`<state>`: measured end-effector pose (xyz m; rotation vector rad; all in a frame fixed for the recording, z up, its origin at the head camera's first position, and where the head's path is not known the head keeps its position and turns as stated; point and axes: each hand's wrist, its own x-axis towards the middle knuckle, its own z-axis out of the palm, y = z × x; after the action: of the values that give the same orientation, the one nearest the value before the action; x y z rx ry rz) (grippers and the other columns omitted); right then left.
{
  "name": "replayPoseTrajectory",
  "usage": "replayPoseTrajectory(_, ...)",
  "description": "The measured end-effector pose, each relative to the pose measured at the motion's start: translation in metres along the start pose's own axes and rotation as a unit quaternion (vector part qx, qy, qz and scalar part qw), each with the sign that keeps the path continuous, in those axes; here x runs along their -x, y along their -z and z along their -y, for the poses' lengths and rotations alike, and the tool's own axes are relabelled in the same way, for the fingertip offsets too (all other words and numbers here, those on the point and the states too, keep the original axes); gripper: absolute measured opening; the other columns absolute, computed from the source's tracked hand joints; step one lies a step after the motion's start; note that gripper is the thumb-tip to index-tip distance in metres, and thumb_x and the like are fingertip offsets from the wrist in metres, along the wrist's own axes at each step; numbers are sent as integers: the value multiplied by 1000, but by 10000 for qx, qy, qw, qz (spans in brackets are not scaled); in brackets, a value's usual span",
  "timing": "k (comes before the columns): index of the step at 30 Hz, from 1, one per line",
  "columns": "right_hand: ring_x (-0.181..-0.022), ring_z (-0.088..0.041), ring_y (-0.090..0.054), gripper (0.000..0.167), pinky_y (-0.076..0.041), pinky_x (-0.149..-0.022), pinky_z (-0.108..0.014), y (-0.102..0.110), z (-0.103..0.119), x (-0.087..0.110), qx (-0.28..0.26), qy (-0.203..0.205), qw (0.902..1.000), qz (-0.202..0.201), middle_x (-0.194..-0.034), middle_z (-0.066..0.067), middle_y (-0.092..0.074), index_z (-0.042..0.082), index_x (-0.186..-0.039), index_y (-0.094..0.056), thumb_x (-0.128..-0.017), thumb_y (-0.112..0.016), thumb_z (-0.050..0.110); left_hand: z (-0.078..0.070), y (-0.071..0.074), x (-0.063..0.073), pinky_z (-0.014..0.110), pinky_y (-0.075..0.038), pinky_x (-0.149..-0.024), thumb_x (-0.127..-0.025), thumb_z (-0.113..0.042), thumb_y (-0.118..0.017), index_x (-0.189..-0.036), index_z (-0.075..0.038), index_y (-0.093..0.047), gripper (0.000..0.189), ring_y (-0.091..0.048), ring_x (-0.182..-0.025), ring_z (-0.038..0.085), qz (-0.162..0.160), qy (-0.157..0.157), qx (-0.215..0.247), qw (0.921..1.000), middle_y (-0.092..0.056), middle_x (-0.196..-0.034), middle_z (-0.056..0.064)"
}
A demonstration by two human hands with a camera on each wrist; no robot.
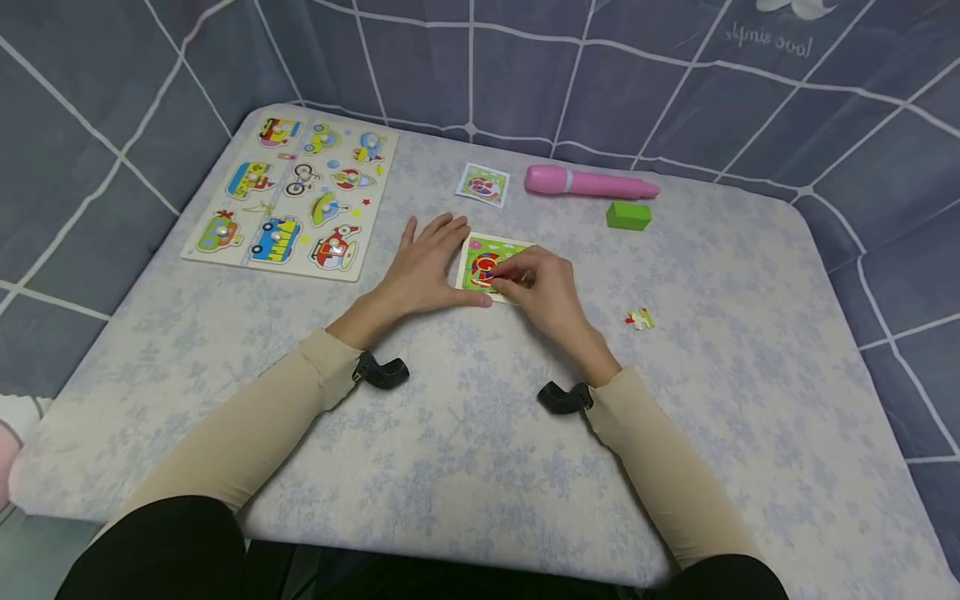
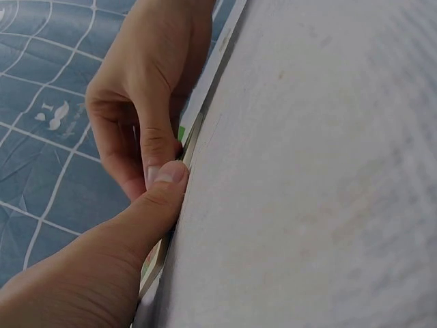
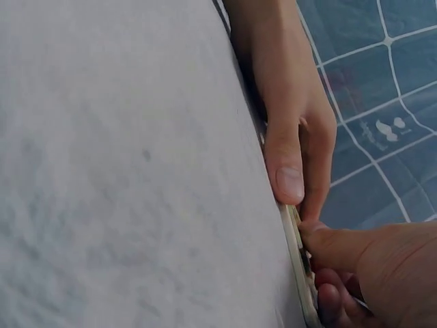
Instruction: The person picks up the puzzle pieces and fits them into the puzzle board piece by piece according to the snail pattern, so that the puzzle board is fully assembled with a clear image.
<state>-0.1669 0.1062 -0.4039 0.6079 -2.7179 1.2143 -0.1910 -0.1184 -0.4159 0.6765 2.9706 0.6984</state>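
Note:
A small square jigsaw puzzle (image 1: 480, 258) with a green, red and yellow picture lies in its pale frame in front of me. My left hand (image 1: 426, 265) lies along its left side, fingers spread and straight, thumb against the near edge. My right hand (image 1: 553, 296) is over the puzzle's right part, thumb and index finger pinching a small puzzle piece at the picture; the fingers mostly hide the piece. In the left wrist view the right hand (image 2: 147, 89) has its thumb tip beside the left thumb (image 2: 160, 198). A loose puzzle piece (image 1: 640, 318) lies to the right.
A small picture card (image 1: 483, 184) lies behind the puzzle. A pink wand-like object (image 1: 592, 182) and a green block (image 1: 628, 216) sit at the back right. A knob puzzle board (image 1: 300, 200) with vehicle pictures lies at the left. A patterned cloth covers the table (image 1: 465, 450).

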Motion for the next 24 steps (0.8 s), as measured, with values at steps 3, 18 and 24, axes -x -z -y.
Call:
replayPoseTrajectory(3, -76, -18, -64, 10, -49, -66, -25, -3, -2, 0, 3, 141, 9999, -51, -97, -9, -73, 7, -101, -83, -92, -83, 12, 0, 0, 0, 63, 3, -131, -75, -75, -81, -163, -5, -37, 121, -16, -164, 28, 4, 1, -9, 10000, -30, -173, 10)
replayPoseTrajectory(18, -78, -21, -62, 10, -48, -69, -28, -9, -1, 2, 258, 149, 9992, -272, -93, -10, -68, 5, -97, -79, -94, -82, 14, 0, 1, -1, 63, 2, -131, -74, -74, -82, -163, -5, -37, 121, -16, -164, 29, 1, -4, -21, 10000, -31, -173, 12)
replayPoseTrajectory(24, -86, -24, -57, 12, -43, -74, -32, -10, -4, 2, 311, 151, 9987, -368, -89, -9, -69, 6, -95, -79, -92, -83, 17, 0, 1, -1, 62, 3, -131, -74, -74, -82, -163, -5, -36, 122, -16, -164, 29, 31, 17, -3, 10000, -30, -173, 11)
